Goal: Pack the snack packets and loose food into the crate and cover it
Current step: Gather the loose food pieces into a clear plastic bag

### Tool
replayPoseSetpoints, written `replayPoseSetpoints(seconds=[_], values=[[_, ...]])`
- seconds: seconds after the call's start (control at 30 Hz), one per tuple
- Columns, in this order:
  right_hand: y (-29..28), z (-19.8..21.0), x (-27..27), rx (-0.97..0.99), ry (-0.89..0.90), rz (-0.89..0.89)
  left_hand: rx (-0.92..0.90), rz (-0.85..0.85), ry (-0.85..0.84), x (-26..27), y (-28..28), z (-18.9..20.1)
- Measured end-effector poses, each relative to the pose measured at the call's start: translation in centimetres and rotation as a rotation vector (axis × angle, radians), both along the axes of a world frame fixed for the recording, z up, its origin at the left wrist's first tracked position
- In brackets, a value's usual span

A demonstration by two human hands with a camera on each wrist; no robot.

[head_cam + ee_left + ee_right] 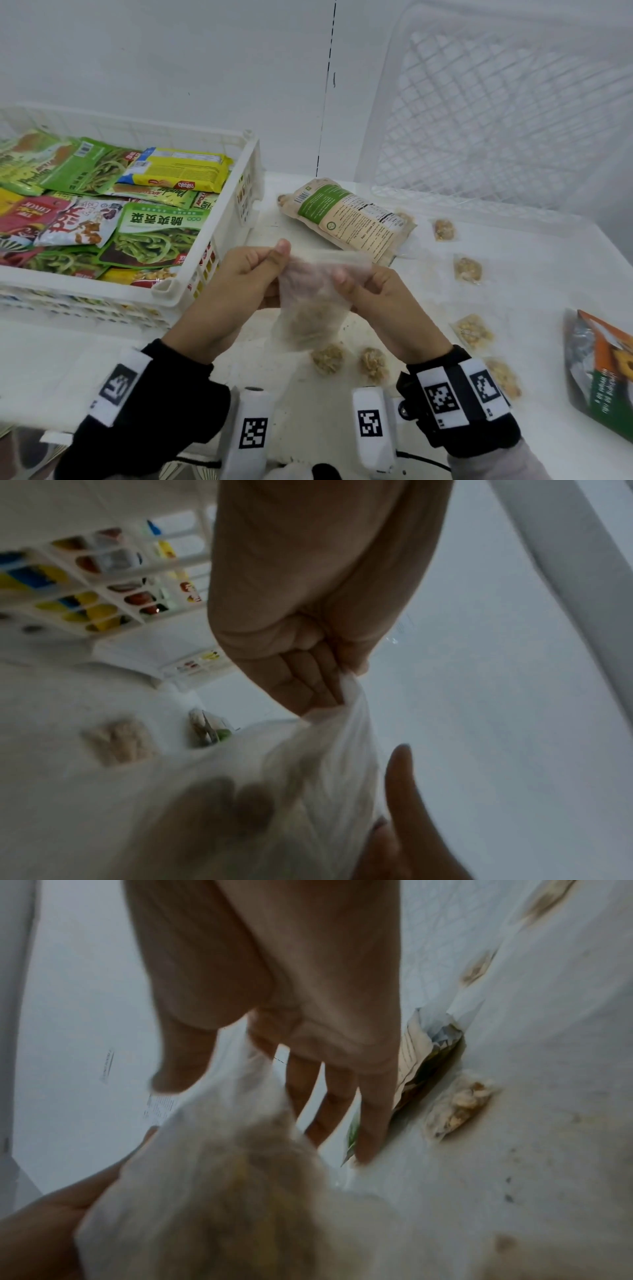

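Note:
Both hands hold a clear plastic bag [308, 301] with crumbly food in its bottom, above the table in front of me. My left hand [253, 270] pinches the bag's top left edge between thumb and curled fingers. My right hand [363, 284] pinches the top right edge. In the left wrist view the bag [329, 750] hangs from the clenched left fingers [308, 680]. In the right wrist view the bag [222, 1177] is blurred below the right fingers [373, 1118]. A white crate [239, 192] full of snack packets stands at the left.
A beige and green packet [349, 219] lies beyond my hands. Several small clear packets of food [467, 269] and loose clumps [329, 358] dot the white table. An orange and green bag [603, 370] lies at the right edge. An empty white crate [507, 113] leans at the back right.

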State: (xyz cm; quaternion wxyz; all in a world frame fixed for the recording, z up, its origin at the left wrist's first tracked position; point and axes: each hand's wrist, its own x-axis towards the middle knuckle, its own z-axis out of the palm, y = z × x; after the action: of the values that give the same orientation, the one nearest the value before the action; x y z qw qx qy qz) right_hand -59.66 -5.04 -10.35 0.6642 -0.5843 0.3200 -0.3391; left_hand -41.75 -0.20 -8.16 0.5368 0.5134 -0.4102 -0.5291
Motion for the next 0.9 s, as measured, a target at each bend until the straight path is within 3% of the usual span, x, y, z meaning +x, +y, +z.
replayPoseSetpoints(seconds=[0.1,0.2,0.33,0.47,0.53,0.67,0.8,0.9], values=[[0.2,-0.1,-0.3,0.057,0.080,0.154,-0.002,0.100,0.093,0.7,-0.1,0.4],[0.5,-0.6,0.3,0.113,0.168,0.144,0.025,0.194,0.079,1.0,0.0,-0.1],[1.0,-1.6,1.6,0.252,0.192,0.063,0.178,0.217,-0.125,1.3,1.1,-2.3],[1.7,-2.2,2.7,0.369,0.261,0.130,0.245,0.097,-0.212,1.9,3.3,-4.0],[2.0,-2.3,3.1,0.329,0.354,0.188,0.251,0.074,-0.322,2.1,4.1,-4.4],[1.9,-2.3,3.3,0.191,0.502,0.215,0.308,0.088,-0.712,1.9,4.3,-4.5],[0.8,-2.4,2.1,0.214,0.557,0.201,0.363,0.053,-0.811,1.3,4.2,-3.4],[-1.5,-1.3,0.0,0.146,0.489,0.100,0.305,0.066,-0.834,0.6,3.4,-2.1]])
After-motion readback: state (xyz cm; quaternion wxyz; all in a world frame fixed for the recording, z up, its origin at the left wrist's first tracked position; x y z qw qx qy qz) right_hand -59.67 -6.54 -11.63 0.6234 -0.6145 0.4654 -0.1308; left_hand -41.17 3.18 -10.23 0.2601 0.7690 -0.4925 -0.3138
